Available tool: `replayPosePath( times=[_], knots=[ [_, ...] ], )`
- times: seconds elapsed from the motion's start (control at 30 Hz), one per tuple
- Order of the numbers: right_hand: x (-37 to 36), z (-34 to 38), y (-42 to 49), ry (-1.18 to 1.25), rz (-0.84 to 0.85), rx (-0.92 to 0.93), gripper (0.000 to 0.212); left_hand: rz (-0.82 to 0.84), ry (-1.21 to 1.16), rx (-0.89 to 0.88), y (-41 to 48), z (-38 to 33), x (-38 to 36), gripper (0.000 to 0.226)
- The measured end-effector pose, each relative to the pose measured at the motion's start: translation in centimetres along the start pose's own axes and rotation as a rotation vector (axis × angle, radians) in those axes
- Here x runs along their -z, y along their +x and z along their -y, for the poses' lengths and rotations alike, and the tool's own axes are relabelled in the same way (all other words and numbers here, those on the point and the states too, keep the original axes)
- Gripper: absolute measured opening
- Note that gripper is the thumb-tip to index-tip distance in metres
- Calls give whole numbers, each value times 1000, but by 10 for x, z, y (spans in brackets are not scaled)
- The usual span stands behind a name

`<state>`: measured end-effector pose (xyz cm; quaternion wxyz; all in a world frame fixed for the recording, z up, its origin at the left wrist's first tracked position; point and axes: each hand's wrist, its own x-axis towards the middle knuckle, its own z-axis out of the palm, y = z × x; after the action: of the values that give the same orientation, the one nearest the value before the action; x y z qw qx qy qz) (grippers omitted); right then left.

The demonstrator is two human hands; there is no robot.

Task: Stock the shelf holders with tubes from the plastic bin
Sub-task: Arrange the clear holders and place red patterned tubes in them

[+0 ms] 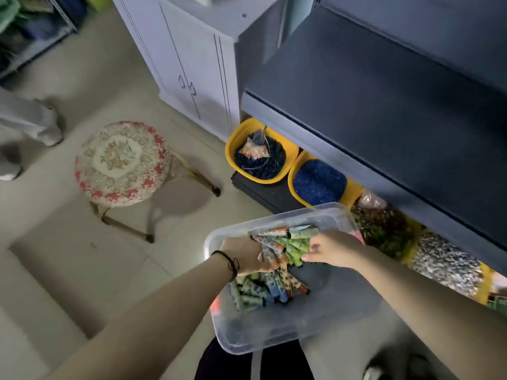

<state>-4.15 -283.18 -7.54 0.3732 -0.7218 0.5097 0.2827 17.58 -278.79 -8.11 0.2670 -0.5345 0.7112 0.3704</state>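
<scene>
Evidently I'm early: my left hand [244, 256] and right hand [333, 249] both curl round one bunch of tubes [288, 242] inside the plastic bin [219, 325]. Many more lie loose there, and no shelf holders are in view.

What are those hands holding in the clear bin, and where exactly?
Both hold a fanned bunch of patterned tubes: the left hand grips it around the middle, and the right hand pinches the green tubes at one end.

A single head-worn wide-angle view looks steeply down from close above the clear plastic bin [274, 325], dark shelving [384, 105] rising ahead-right.
</scene>
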Motion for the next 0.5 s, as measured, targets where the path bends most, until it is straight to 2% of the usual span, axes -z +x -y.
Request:
replayPosePath(
  times=[0.13,0.3,0.37,0.5],
  knots=[
    [-61,-27,46,138,60,-66,39,31,-234,56,57,-6,-63,46],
    [-118,-51,90,234,67,-113,34,-65,-386,8,120,-22,-110,44],
    [-135,-57,105,266,69,-144,36,-119,-390,-1,139,-28,-118,42],
    [-165,-68,131,364,53,-190,35,-116,-280,-14,166,-29,-137,32]
  ],
)
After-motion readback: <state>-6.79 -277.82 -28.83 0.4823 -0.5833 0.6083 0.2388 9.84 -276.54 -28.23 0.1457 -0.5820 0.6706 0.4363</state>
